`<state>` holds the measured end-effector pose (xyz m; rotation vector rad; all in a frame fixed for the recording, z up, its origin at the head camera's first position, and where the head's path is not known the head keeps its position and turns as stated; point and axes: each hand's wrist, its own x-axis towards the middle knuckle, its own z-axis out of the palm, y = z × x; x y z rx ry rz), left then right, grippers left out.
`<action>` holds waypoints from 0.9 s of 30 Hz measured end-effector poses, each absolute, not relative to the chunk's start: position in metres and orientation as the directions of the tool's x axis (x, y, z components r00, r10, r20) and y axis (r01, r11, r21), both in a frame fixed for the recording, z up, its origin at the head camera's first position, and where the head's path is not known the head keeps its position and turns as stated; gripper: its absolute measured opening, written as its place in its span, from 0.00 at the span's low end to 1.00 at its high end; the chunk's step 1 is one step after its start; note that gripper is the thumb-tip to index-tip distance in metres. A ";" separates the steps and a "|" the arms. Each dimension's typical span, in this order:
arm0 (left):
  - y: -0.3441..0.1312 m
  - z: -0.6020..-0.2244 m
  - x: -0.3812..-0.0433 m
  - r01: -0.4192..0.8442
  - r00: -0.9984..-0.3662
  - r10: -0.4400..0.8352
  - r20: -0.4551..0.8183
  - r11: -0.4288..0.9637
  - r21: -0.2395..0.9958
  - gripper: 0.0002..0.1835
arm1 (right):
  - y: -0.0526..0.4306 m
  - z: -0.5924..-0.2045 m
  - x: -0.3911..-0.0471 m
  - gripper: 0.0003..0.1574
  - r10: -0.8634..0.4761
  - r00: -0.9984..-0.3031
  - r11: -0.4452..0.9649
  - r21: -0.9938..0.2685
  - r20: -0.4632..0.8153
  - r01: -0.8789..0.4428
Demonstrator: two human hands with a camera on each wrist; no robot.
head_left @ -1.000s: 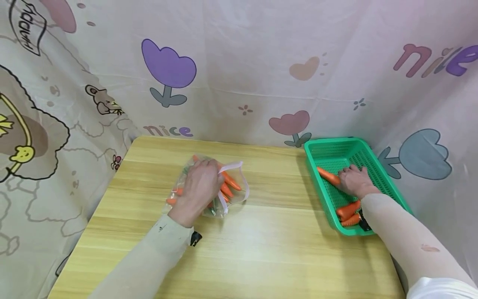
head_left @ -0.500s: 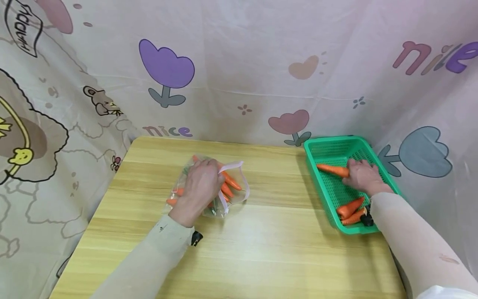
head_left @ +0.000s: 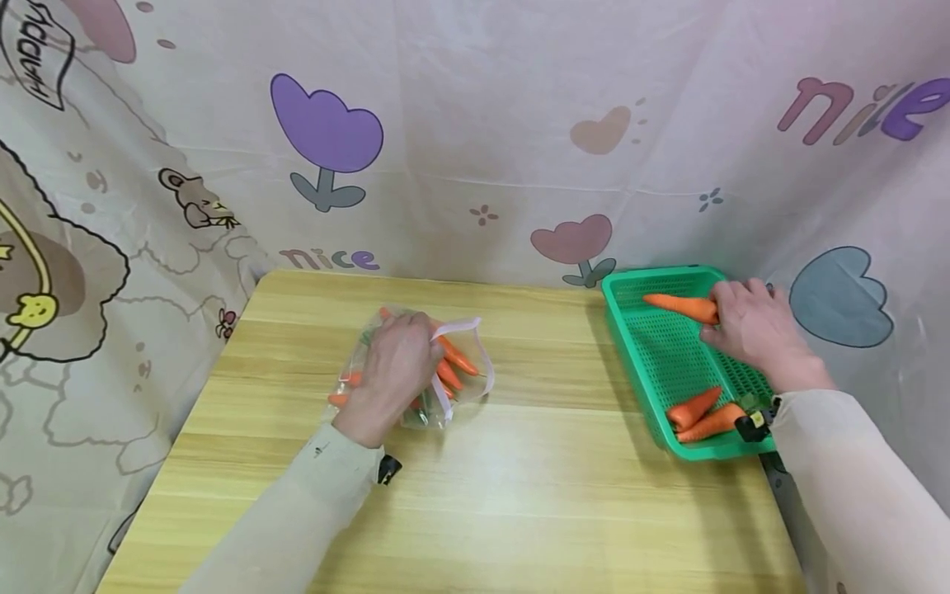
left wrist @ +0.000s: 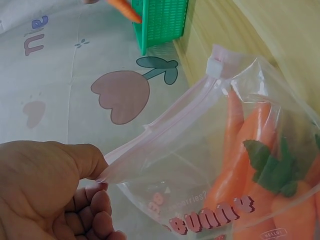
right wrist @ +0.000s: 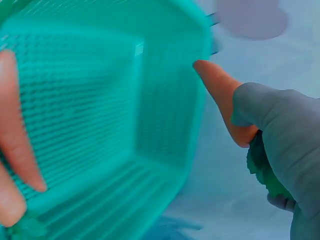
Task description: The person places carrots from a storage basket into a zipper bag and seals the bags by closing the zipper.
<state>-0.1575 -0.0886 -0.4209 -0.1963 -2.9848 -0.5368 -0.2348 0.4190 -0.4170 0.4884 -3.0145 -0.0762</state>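
My left hand (head_left: 398, 363) pinches the pale pink zip edge of a clear zip bag (left wrist: 165, 165) between thumb and forefinger. Several orange carrots (left wrist: 255, 130) with green tops lie inside the bag, behind its printed "BUNNY" lettering. In my right hand (head_left: 760, 326) is a carrot (head_left: 683, 308), gripped near its thick green-topped end with the tip pointing left. That hand is raised over the far right part of a green basket (head_left: 634, 371). Two more carrots (head_left: 710, 423) lie at the basket's near end, partly beside the wrist camera.
The basket stands at the right edge of a wooden table (head_left: 534, 462), close to the patterned curtain (head_left: 475, 124) behind. Bare tabletop stretches between the bag and the basket. A small dark wrist camera (head_left: 755, 422) overhangs the basket's near rim.
My right hand has taken hold of the carrot in the basket and lifted it up and to the right. The left hand stays on the bag.
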 end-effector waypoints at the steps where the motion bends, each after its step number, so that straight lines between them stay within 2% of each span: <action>1: -0.090 -0.420 -0.158 0.141 -0.987 0.105 0.124 0.931 0.337 0.08 | 0.414 -0.412 -0.233 0.27 -0.327 -0.939 0.945 0.067 0.106 -0.321; 6: -0.095 -0.418 -0.157 0.137 -0.986 0.097 0.136 0.934 0.330 0.06 | 0.380 -0.399 -0.223 0.31 -0.413 -0.876 0.910 0.067 0.247 -0.410; 12: -0.095 -0.417 -0.159 0.148 -0.984 0.105 0.143 0.931 0.333 0.05 | 0.334 -0.401 -0.213 0.27 -0.550 -0.734 0.820 0.090 0.400 -0.565; 20: -0.087 -0.416 -0.162 0.136 -0.988 0.099 0.122 0.924 0.356 0.05 | 0.280 -0.411 -0.197 0.25 -0.650 -0.638 0.725 0.084 0.413 -0.684; 27: -0.090 -0.417 -0.160 0.151 -0.982 0.105 0.158 0.935 0.320 0.06 | 0.229 -0.420 -0.184 0.23 -0.717 -0.545 0.625 0.054 0.434 -0.779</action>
